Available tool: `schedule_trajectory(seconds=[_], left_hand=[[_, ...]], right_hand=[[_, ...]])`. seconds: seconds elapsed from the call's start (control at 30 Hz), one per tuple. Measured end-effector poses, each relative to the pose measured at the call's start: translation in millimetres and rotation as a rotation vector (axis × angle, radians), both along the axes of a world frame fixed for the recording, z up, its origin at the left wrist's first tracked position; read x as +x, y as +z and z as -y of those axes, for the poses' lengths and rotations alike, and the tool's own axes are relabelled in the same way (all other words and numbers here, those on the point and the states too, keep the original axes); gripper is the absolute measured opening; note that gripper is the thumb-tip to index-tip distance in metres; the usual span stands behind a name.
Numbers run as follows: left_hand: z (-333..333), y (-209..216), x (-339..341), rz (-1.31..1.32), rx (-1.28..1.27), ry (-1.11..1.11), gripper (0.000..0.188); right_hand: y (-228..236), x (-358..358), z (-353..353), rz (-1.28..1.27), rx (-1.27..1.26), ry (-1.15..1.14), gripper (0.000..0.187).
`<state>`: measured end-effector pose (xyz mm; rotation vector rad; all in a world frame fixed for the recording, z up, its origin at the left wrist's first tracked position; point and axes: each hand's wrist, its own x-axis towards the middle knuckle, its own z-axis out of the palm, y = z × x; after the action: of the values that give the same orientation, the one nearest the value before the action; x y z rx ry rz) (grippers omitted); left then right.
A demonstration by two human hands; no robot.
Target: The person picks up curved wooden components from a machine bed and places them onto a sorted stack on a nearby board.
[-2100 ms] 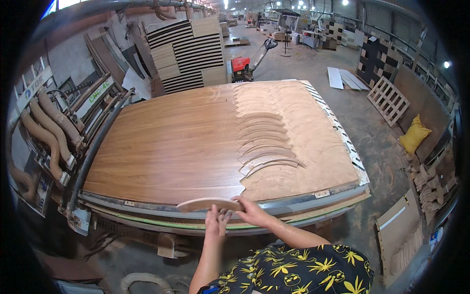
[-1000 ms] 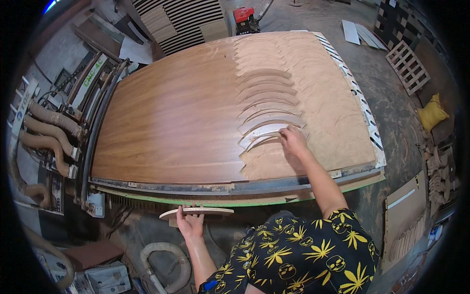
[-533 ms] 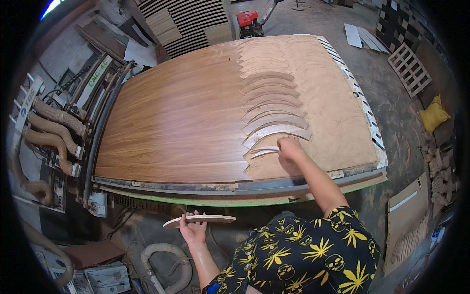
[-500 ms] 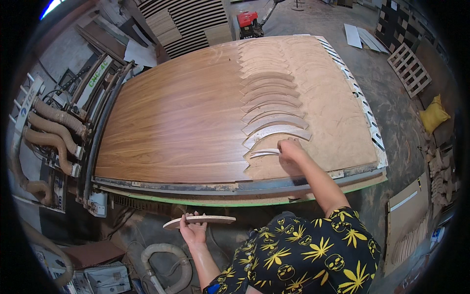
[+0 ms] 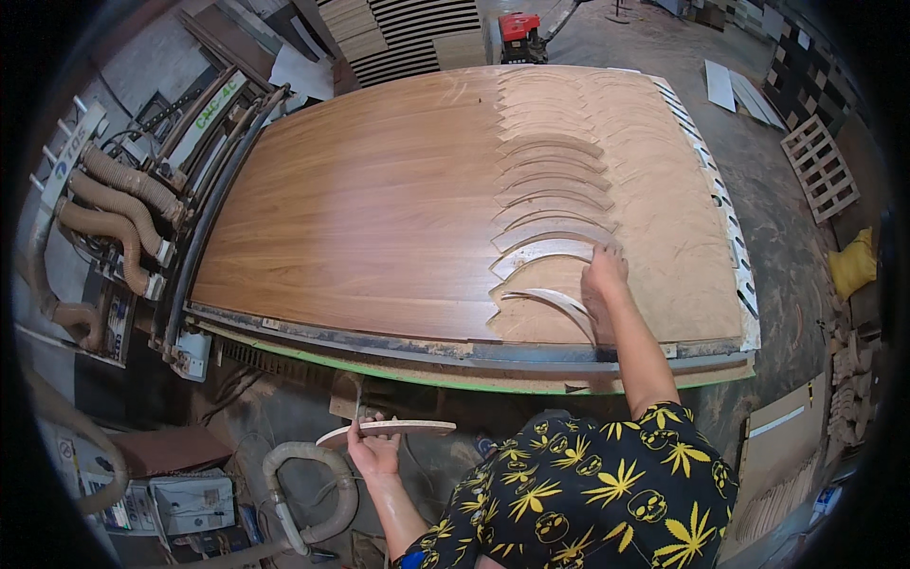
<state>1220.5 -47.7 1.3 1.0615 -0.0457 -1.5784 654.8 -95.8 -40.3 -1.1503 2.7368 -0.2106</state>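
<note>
My left hand (image 5: 377, 453) is closed around a curved wooden piece (image 5: 422, 427), held level in front of the table's near edge. My right hand (image 5: 607, 273) reaches over the board, its fingers bent round the right end of the nearest curved piece in the row (image 5: 545, 248). The fingertips are partly hidden there. Just nearer to me lie thin, pale curved offcut strips (image 5: 559, 302), their right ends beside my right wrist. Several more curved pieces (image 5: 553, 173) run in a row away from me, next to the brown wood-grain panel (image 5: 360, 209).
Sawdust (image 5: 664, 228) covers the bed right of the row. A machine with thick ribbed hoses (image 5: 118, 242) stands at the left. Stacked boards (image 5: 403, 38) and a red machine (image 5: 518, 28) are behind. A pallet (image 5: 820, 171) and yellow sack (image 5: 853, 266) lie at the right.
My right hand has moved from the thin pale strips up to the right end of the nearest curved piece. The strips now lie free. My left hand keeps its piece.
</note>
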Motion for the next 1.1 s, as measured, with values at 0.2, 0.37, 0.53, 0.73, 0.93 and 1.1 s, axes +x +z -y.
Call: schedule_trajectory(seconds=[0.2,0.37,0.53,0.73,0.93,1.1], left_hand=[[-3,-2,2,0.003,0.004,-0.012,0.019],[7,-4,-5,-0.041,-0.031,-0.021,0.018],[11,2,-24,-0.07,-0.038,-0.03,0.016],[17,-2,-32,-0.093,-0.012,-0.12,0.016],[24,-4,-43,-0.112,-0.019,-0.137,0.016],[26,7,-52,-0.1,-0.017,-0.175,0.018]], right_hand=[[-6,4,-13,-0.093,-0.12,-0.014,0.056],[12,-13,-9,0.095,-0.054,0.001,0.058],[11,-21,-24,0.199,-0.07,0.063,0.055],[-9,-23,-37,0.295,-0.328,0.084,0.049],[20,26,-56,0.129,-0.13,0.191,0.049],[10,29,-62,0.233,-0.483,0.116,0.048]])
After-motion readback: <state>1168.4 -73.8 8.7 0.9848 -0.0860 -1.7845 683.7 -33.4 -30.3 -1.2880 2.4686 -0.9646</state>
